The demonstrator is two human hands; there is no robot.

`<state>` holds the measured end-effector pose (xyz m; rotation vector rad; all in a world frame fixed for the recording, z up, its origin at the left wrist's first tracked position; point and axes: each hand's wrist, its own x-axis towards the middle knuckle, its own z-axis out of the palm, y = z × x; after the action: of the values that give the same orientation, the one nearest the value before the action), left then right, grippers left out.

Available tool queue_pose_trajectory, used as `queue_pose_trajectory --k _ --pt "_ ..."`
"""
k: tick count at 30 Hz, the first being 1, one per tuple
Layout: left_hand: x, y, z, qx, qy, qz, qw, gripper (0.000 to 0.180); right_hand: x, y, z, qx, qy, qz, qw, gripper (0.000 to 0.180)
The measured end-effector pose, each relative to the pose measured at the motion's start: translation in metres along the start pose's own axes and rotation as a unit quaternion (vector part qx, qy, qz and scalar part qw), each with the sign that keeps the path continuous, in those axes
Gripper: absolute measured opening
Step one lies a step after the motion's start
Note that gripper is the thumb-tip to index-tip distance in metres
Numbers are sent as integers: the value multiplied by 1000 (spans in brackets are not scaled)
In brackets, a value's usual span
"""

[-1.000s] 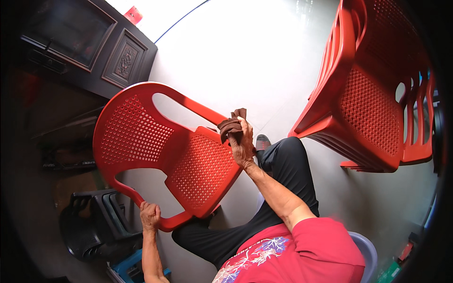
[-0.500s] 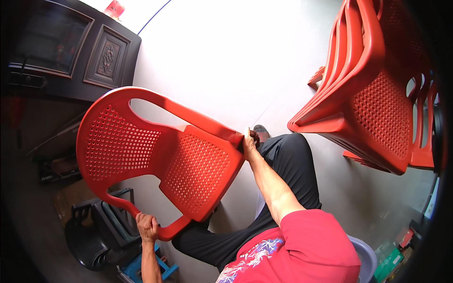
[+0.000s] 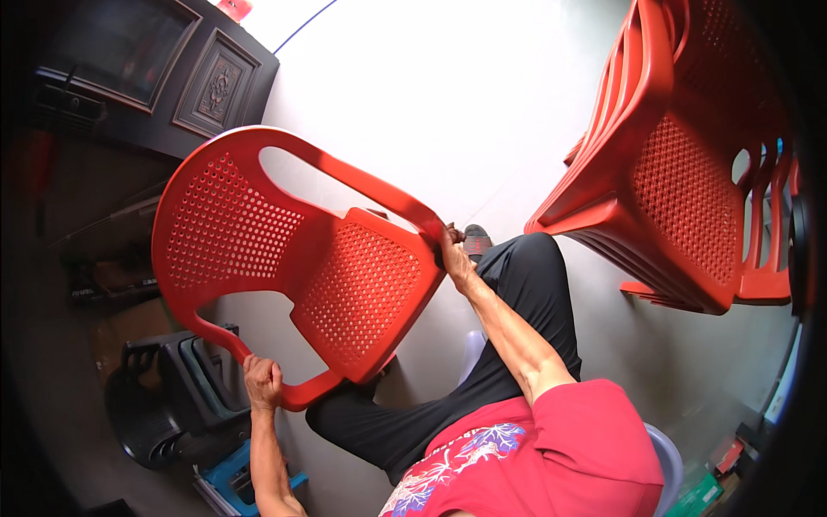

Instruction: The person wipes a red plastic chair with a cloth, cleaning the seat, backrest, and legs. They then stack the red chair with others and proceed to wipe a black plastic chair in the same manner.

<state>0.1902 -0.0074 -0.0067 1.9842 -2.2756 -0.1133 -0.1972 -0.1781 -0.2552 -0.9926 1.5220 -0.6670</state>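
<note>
A red plastic armchair (image 3: 366,284) with a perforated seat and back is held in front of me, its back pointing to the far left and its seat's front edge toward my legs. My left hand (image 3: 262,382) is closed round the near armrest. At the front end of the other armrest, my right hand (image 3: 455,258) grips the chair; its fingertips are partly hidden behind the plastic. The near front corner of the chair lies close to my left thigh; whether it touches cannot be made out.
On the right stands a stack of red armchairs (image 3: 685,198). Dark stacked stools (image 3: 177,388) and a blue plastic item (image 3: 228,478) lie at the lower left. A dark carved cabinet (image 3: 215,86) stands at the far left. Behind my right side shows a pale purple seat rim (image 3: 668,465).
Both hands and the held chair have shifted slightly away from me, with its back end a little to the right. My grip on both armrests stays the same.
</note>
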Motion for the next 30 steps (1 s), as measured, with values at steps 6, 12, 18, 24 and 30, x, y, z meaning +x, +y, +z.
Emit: queue_pose_trajectory --k 6,12,18,24,30 --pt "-15 -3 -4 17 15 -18 1000 14 -76 -53 10 -255 87 -141 953 64" --pt "-11 -1 -2 -15 25 -23 999 14 -3 12 0 -1 42 -6 999 53" --pt "-12 0 -4 -27 38 -31 998 14 -15 14 8 125 55 0 991 43" --pt "-20 -4 -4 -32 59 -38 997 15 -106 4 51 -324 137 -295 889 42" --pt "-10 -2 0 -56 74 -37 995 13 -131 -23 61 -498 -84 -428 749 60"
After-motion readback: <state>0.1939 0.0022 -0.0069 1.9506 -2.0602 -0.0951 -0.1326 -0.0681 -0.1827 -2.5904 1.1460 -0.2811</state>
